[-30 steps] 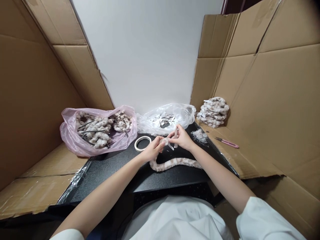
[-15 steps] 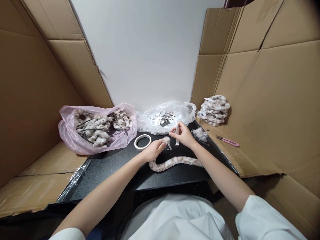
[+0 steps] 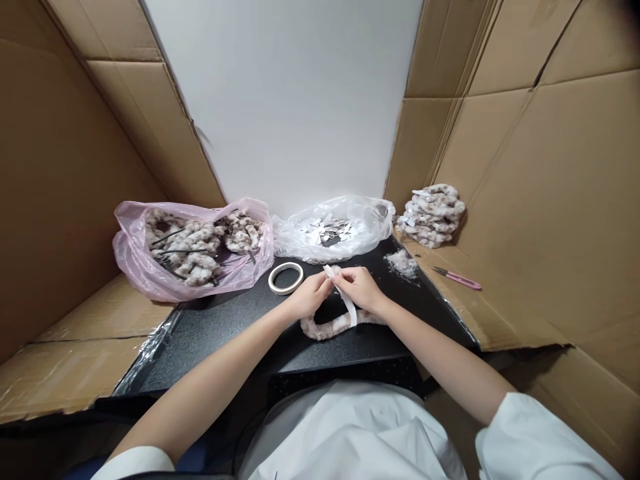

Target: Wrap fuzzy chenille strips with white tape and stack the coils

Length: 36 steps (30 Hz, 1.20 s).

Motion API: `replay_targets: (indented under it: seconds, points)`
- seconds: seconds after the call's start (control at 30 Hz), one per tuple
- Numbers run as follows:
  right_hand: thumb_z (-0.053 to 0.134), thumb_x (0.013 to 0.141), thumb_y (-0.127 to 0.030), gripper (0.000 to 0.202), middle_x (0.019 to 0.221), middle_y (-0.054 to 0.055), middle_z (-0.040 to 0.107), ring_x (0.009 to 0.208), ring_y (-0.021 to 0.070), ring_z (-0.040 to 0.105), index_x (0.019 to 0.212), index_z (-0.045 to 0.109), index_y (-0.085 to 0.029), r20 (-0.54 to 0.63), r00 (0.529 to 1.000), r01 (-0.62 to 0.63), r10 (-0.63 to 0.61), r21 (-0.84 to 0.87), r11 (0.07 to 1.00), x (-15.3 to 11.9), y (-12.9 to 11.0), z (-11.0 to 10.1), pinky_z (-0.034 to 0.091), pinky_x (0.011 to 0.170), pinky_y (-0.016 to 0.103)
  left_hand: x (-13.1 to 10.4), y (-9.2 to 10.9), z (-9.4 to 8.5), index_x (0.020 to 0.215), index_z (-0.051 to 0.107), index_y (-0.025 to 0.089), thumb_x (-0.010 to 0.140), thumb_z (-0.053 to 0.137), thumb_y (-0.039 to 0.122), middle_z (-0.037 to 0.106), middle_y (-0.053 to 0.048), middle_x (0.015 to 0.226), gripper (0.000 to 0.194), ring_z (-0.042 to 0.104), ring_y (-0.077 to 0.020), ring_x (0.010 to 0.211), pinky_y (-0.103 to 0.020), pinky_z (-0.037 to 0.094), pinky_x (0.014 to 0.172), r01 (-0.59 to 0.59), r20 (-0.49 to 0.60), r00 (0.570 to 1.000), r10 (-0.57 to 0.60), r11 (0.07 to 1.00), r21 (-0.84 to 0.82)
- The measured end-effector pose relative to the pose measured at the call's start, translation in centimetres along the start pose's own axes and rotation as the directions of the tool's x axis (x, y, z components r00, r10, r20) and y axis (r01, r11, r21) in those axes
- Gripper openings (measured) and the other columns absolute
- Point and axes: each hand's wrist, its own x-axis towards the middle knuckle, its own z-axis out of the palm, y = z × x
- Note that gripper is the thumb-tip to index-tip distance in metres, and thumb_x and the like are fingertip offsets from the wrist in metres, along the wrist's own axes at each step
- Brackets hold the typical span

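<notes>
My left hand (image 3: 311, 295) is closed around one end of a fluffy, beige-and-brown fur strip (image 3: 327, 329), whose length curves over the black tabletop below. Close against it, my right hand (image 3: 361, 288) pinches a piece of white tape (image 3: 349, 308) at the fur end. The tape's loose tail hangs down across the lower part of the strip. Both sets of fingertips meet, so the fur end is mostly hidden. A roll of tape (image 3: 285, 279) lies just left of my left hand.
Behind stand a pink plastic bag (image 3: 130, 247) of fur pieces and a clear bag (image 3: 290, 243) of small metal and white parts. At right are a stack of fur loops (image 3: 434, 217), fur fluff (image 3: 401, 264) and pink thread snips (image 3: 463, 279). Cardboard walls (image 3: 550, 200) flank the table (image 3: 210, 353).
My right hand has moved left and down, bringing the tape onto the fur end beside my left hand. The tape now stretches downward from the fingers.
</notes>
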Motion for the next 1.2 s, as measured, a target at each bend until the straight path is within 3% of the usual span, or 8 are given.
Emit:
replay_targets:
  seconds: [0.2,0.4,0.5,0.63,0.87,1.1,1.2]
  points:
    - [0.053,0.081,-0.043,0.042,0.046,-0.001,0.046,0.048,0.0103,0.042,0.048,0.049,-0.016,-0.012,1.0,0.004,-0.004,-0.016,1.0,0.0,0.0,0.1,0.029,0.049,0.023,-0.1,0.2,0.1,0.068,0.037,0.019,0.091,0.036,0.042,0.036,0.003,0.061,0.033,0.031,-0.0097,0.055,-0.023,0.028,0.051,0.009,0.02,1.0,-0.009,1.0,-0.002]
    - [0.051,0.081,-0.039,0.039,0.048,-0.002,0.046,0.049,0.0097,0.04,0.05,0.049,-0.015,-0.006,0.999,0.053,-0.053,-0.031,0.998,-0.2,0.1,0.2,0.029,0.05,0.023,0.0,-0.3,0.3,0.069,0.035,0.019,0.085,0.043,0.051,0.027,0.005,0.06,0.037,0.022,-0.0077,0.053,-0.022,0.02,0.048,0.094,0.091,0.993,-0.07,0.952,-0.29]
    - [0.051,0.081,-0.039,0.039,0.049,-0.002,0.045,0.05,0.0097,0.04,0.05,0.049,-0.015,0.018,0.998,0.061,-0.061,-0.021,0.998,-0.3,0.1,0.2,0.03,0.051,0.023,0.0,-0.1,0.3,0.067,0.033,0.019,0.083,0.042,0.054,0.024,0.005,0.06,0.04,0.019,-0.0076,0.053,-0.023,0.018,0.048,0.131,0.124,0.988,-0.094,0.932,-0.339]
    - [0.049,0.081,-0.039,0.04,0.049,-0.002,0.043,0.051,0.0095,0.039,0.049,0.046,-0.016,0.065,0.996,0.055,-0.056,0.029,0.998,-0.3,0.2,0.1,0.03,0.05,0.023,-0.4,0.3,0.1,0.069,0.037,0.018,0.088,0.037,0.055,0.028,0.004,0.061,0.041,0.023,-0.0092,0.055,-0.024,0.021,0.049,0.086,0.097,0.993,-0.062,0.958,-0.274]
    - [0.051,0.081,-0.041,0.038,0.05,-0.002,0.046,0.052,0.0103,0.04,0.054,0.054,-0.014,0.104,0.994,0.012,-0.017,0.047,0.999,-0.4,0.4,0.0,0.031,0.05,0.023,-0.9,1.0,-0.5,0.072,0.047,0.017,0.091,0.04,0.048,0.042,0.001,0.067,0.037,0.037,-0.0126,0.063,-0.024,0.034,0.058,-0.081,0.051,0.995,0.081,0.997,0.014]
    - [0.05,0.082,-0.046,0.042,0.051,-0.002,0.046,0.052,0.01,0.04,0.055,0.054,-0.014,0.089,0.996,0.024,-0.028,0.051,0.998,-0.4,0.6,0.1,0.03,0.051,0.023,-0.6,0.4,-0.6,0.082,0.051,0.016,0.094,0.033,0.043,0.049,-0.002,0.075,0.035,0.044,-0.0141,0.069,-0.025,0.04,0.065,-0.082,-0.077,0.994,0.08,0.997,-0.015]
    - [0.052,0.082,-0.049,0.045,0.051,-0.002,0.046,0.052,0.0098,0.04,0.055,0.054,-0.014,0.081,0.996,0.025,-0.028,0.041,0.999,-0.3,0.7,0.2,0.029,0.051,0.023,-0.6,0.9,-0.8,0.078,0.05,0.016,0.092,0.036,0.044,0.048,-0.001,0.072,0.035,0.043,-0.0136,0.068,-0.025,0.038,0.064,-0.1,-0.089,0.99,0.105,0.993,0.065]
